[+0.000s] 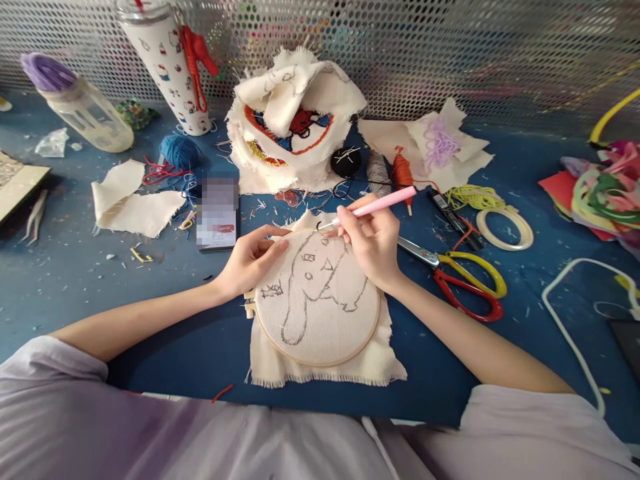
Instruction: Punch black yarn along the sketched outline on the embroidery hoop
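In front of me lies an embroidery hoop [320, 362] with cream cloth [320, 333] stretched in it, frayed at its edges. A long-eared animal is drawn on the cloth in dark lines. My left hand [257, 257] grips the hoop's upper left rim, thumb on top and the other fingers partly hidden. Between the thumb and fingers of my right hand [373, 237] is a pink punch needle [385, 201], slanted, its metal tip at the drawing's top edge. A short dark stitch or bit of yarn [319, 225] shows beside the tip.
Right of the hoop lie scissors [465, 280], a black marker [447, 212] and a wooden ring [505, 229]. Beyond it are a phone [217, 220], yarn balls [180, 152] and a heap of stitched cloths [300, 120]. A tumbler [170, 73] and bottle [93, 120] stand by the mesh panel [410, 53].
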`<state>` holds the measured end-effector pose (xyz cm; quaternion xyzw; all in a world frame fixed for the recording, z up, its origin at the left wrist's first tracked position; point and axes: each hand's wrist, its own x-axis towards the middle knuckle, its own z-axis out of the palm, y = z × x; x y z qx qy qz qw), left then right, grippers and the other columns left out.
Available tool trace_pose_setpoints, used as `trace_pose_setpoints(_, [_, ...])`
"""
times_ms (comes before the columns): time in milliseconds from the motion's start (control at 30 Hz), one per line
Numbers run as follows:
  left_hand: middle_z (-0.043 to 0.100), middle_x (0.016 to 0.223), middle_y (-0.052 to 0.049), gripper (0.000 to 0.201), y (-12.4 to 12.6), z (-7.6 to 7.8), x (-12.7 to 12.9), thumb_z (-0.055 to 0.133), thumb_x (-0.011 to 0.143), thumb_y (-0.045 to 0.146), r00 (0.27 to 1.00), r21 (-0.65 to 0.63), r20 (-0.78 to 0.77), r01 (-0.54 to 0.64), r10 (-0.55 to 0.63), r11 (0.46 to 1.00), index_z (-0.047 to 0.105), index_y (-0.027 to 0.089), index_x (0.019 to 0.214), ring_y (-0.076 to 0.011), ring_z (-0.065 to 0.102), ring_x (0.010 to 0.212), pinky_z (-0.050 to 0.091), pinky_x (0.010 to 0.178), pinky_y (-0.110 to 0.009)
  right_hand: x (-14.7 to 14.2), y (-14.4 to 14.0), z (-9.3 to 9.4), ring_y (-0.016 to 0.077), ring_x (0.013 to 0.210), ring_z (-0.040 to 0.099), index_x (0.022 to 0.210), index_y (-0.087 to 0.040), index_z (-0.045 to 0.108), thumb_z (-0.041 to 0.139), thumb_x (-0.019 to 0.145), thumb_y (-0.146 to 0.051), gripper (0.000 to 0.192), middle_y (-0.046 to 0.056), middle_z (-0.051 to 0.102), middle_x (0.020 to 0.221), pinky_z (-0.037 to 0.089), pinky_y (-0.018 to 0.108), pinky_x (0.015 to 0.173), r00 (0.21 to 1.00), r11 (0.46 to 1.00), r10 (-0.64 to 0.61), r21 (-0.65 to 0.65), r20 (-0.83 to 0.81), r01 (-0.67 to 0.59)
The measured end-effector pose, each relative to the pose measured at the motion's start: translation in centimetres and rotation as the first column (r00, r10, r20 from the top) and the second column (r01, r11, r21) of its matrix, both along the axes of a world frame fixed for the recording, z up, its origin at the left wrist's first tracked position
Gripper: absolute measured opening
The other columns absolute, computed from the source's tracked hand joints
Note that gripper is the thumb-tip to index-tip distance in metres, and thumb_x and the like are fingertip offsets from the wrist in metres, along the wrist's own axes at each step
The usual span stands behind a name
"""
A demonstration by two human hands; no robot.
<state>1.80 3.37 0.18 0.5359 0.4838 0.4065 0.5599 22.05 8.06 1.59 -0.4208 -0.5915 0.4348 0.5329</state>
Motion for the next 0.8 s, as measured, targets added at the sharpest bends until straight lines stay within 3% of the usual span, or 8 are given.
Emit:
trace_pose_setpoints(367, [0.046, 0.052, 0.005, 0.027, 0.06, -0.11, -0.06, 0.06, 0.09, 0.036, 1.0, 0.0, 0.018, 0.003, -0.003, 1.0, 0.062, 0.014, 0.105, -0.0039, 0.024, 0.042, 0.017, 0.036, -0.018, 0.12, 0.0, -0.02, 0.0062, 0.051, 0.044, 0.076, -0.023, 0.053, 0.068, 0.083, -0.038, 0.022, -0.005, 0.048, 0.068, 0.058, 0.024, 0.053, 0.999, 0.999, 0.037, -0.002, -0.019, -0.037])
trace_pose_setpoints(633, [0.048, 0.054, 0.004, 0.029, -0.22, 0.04, -0.11, 0.061, 0.089, 0.037, 0.999, -0.002, 0.043, -0.005, 0.006, 1.0, 0.062, 0.013, 0.105, -0.0038, 0.026, 0.042, 0.017, 0.036, -0.018, 0.3, 0.14, -0.29, 0.0098, 0.063, 0.064, 0.082, -0.023, 0.053, 0.062, 0.088, -0.03, 0.013, -0.004, 0.054, 0.073, 0.055, 0.026, 0.06, 0.992, 0.988, 0.031, 0.148, 0.119, -0.049])
trace_pose_setpoints(800, [0.046, 0.052, 0.006, 0.029, -0.1, -0.12, -0.17, 0.062, 0.088, 0.038, 0.998, 0.004, 0.06, -0.003, 0.002, 1.0, 0.063, 0.014, 0.104, -0.0036, 0.025, 0.041, 0.016, 0.035, -0.018, 0.31, 0.1, -0.4, 0.0103, 0.061, 0.061, 0.083, -0.024, 0.05, 0.061, 0.089, -0.033, 0.015, -0.004, 0.054, 0.07, 0.055, 0.028, 0.061, 0.989, 0.989, 0.038, 0.139, 0.145, -0.058])
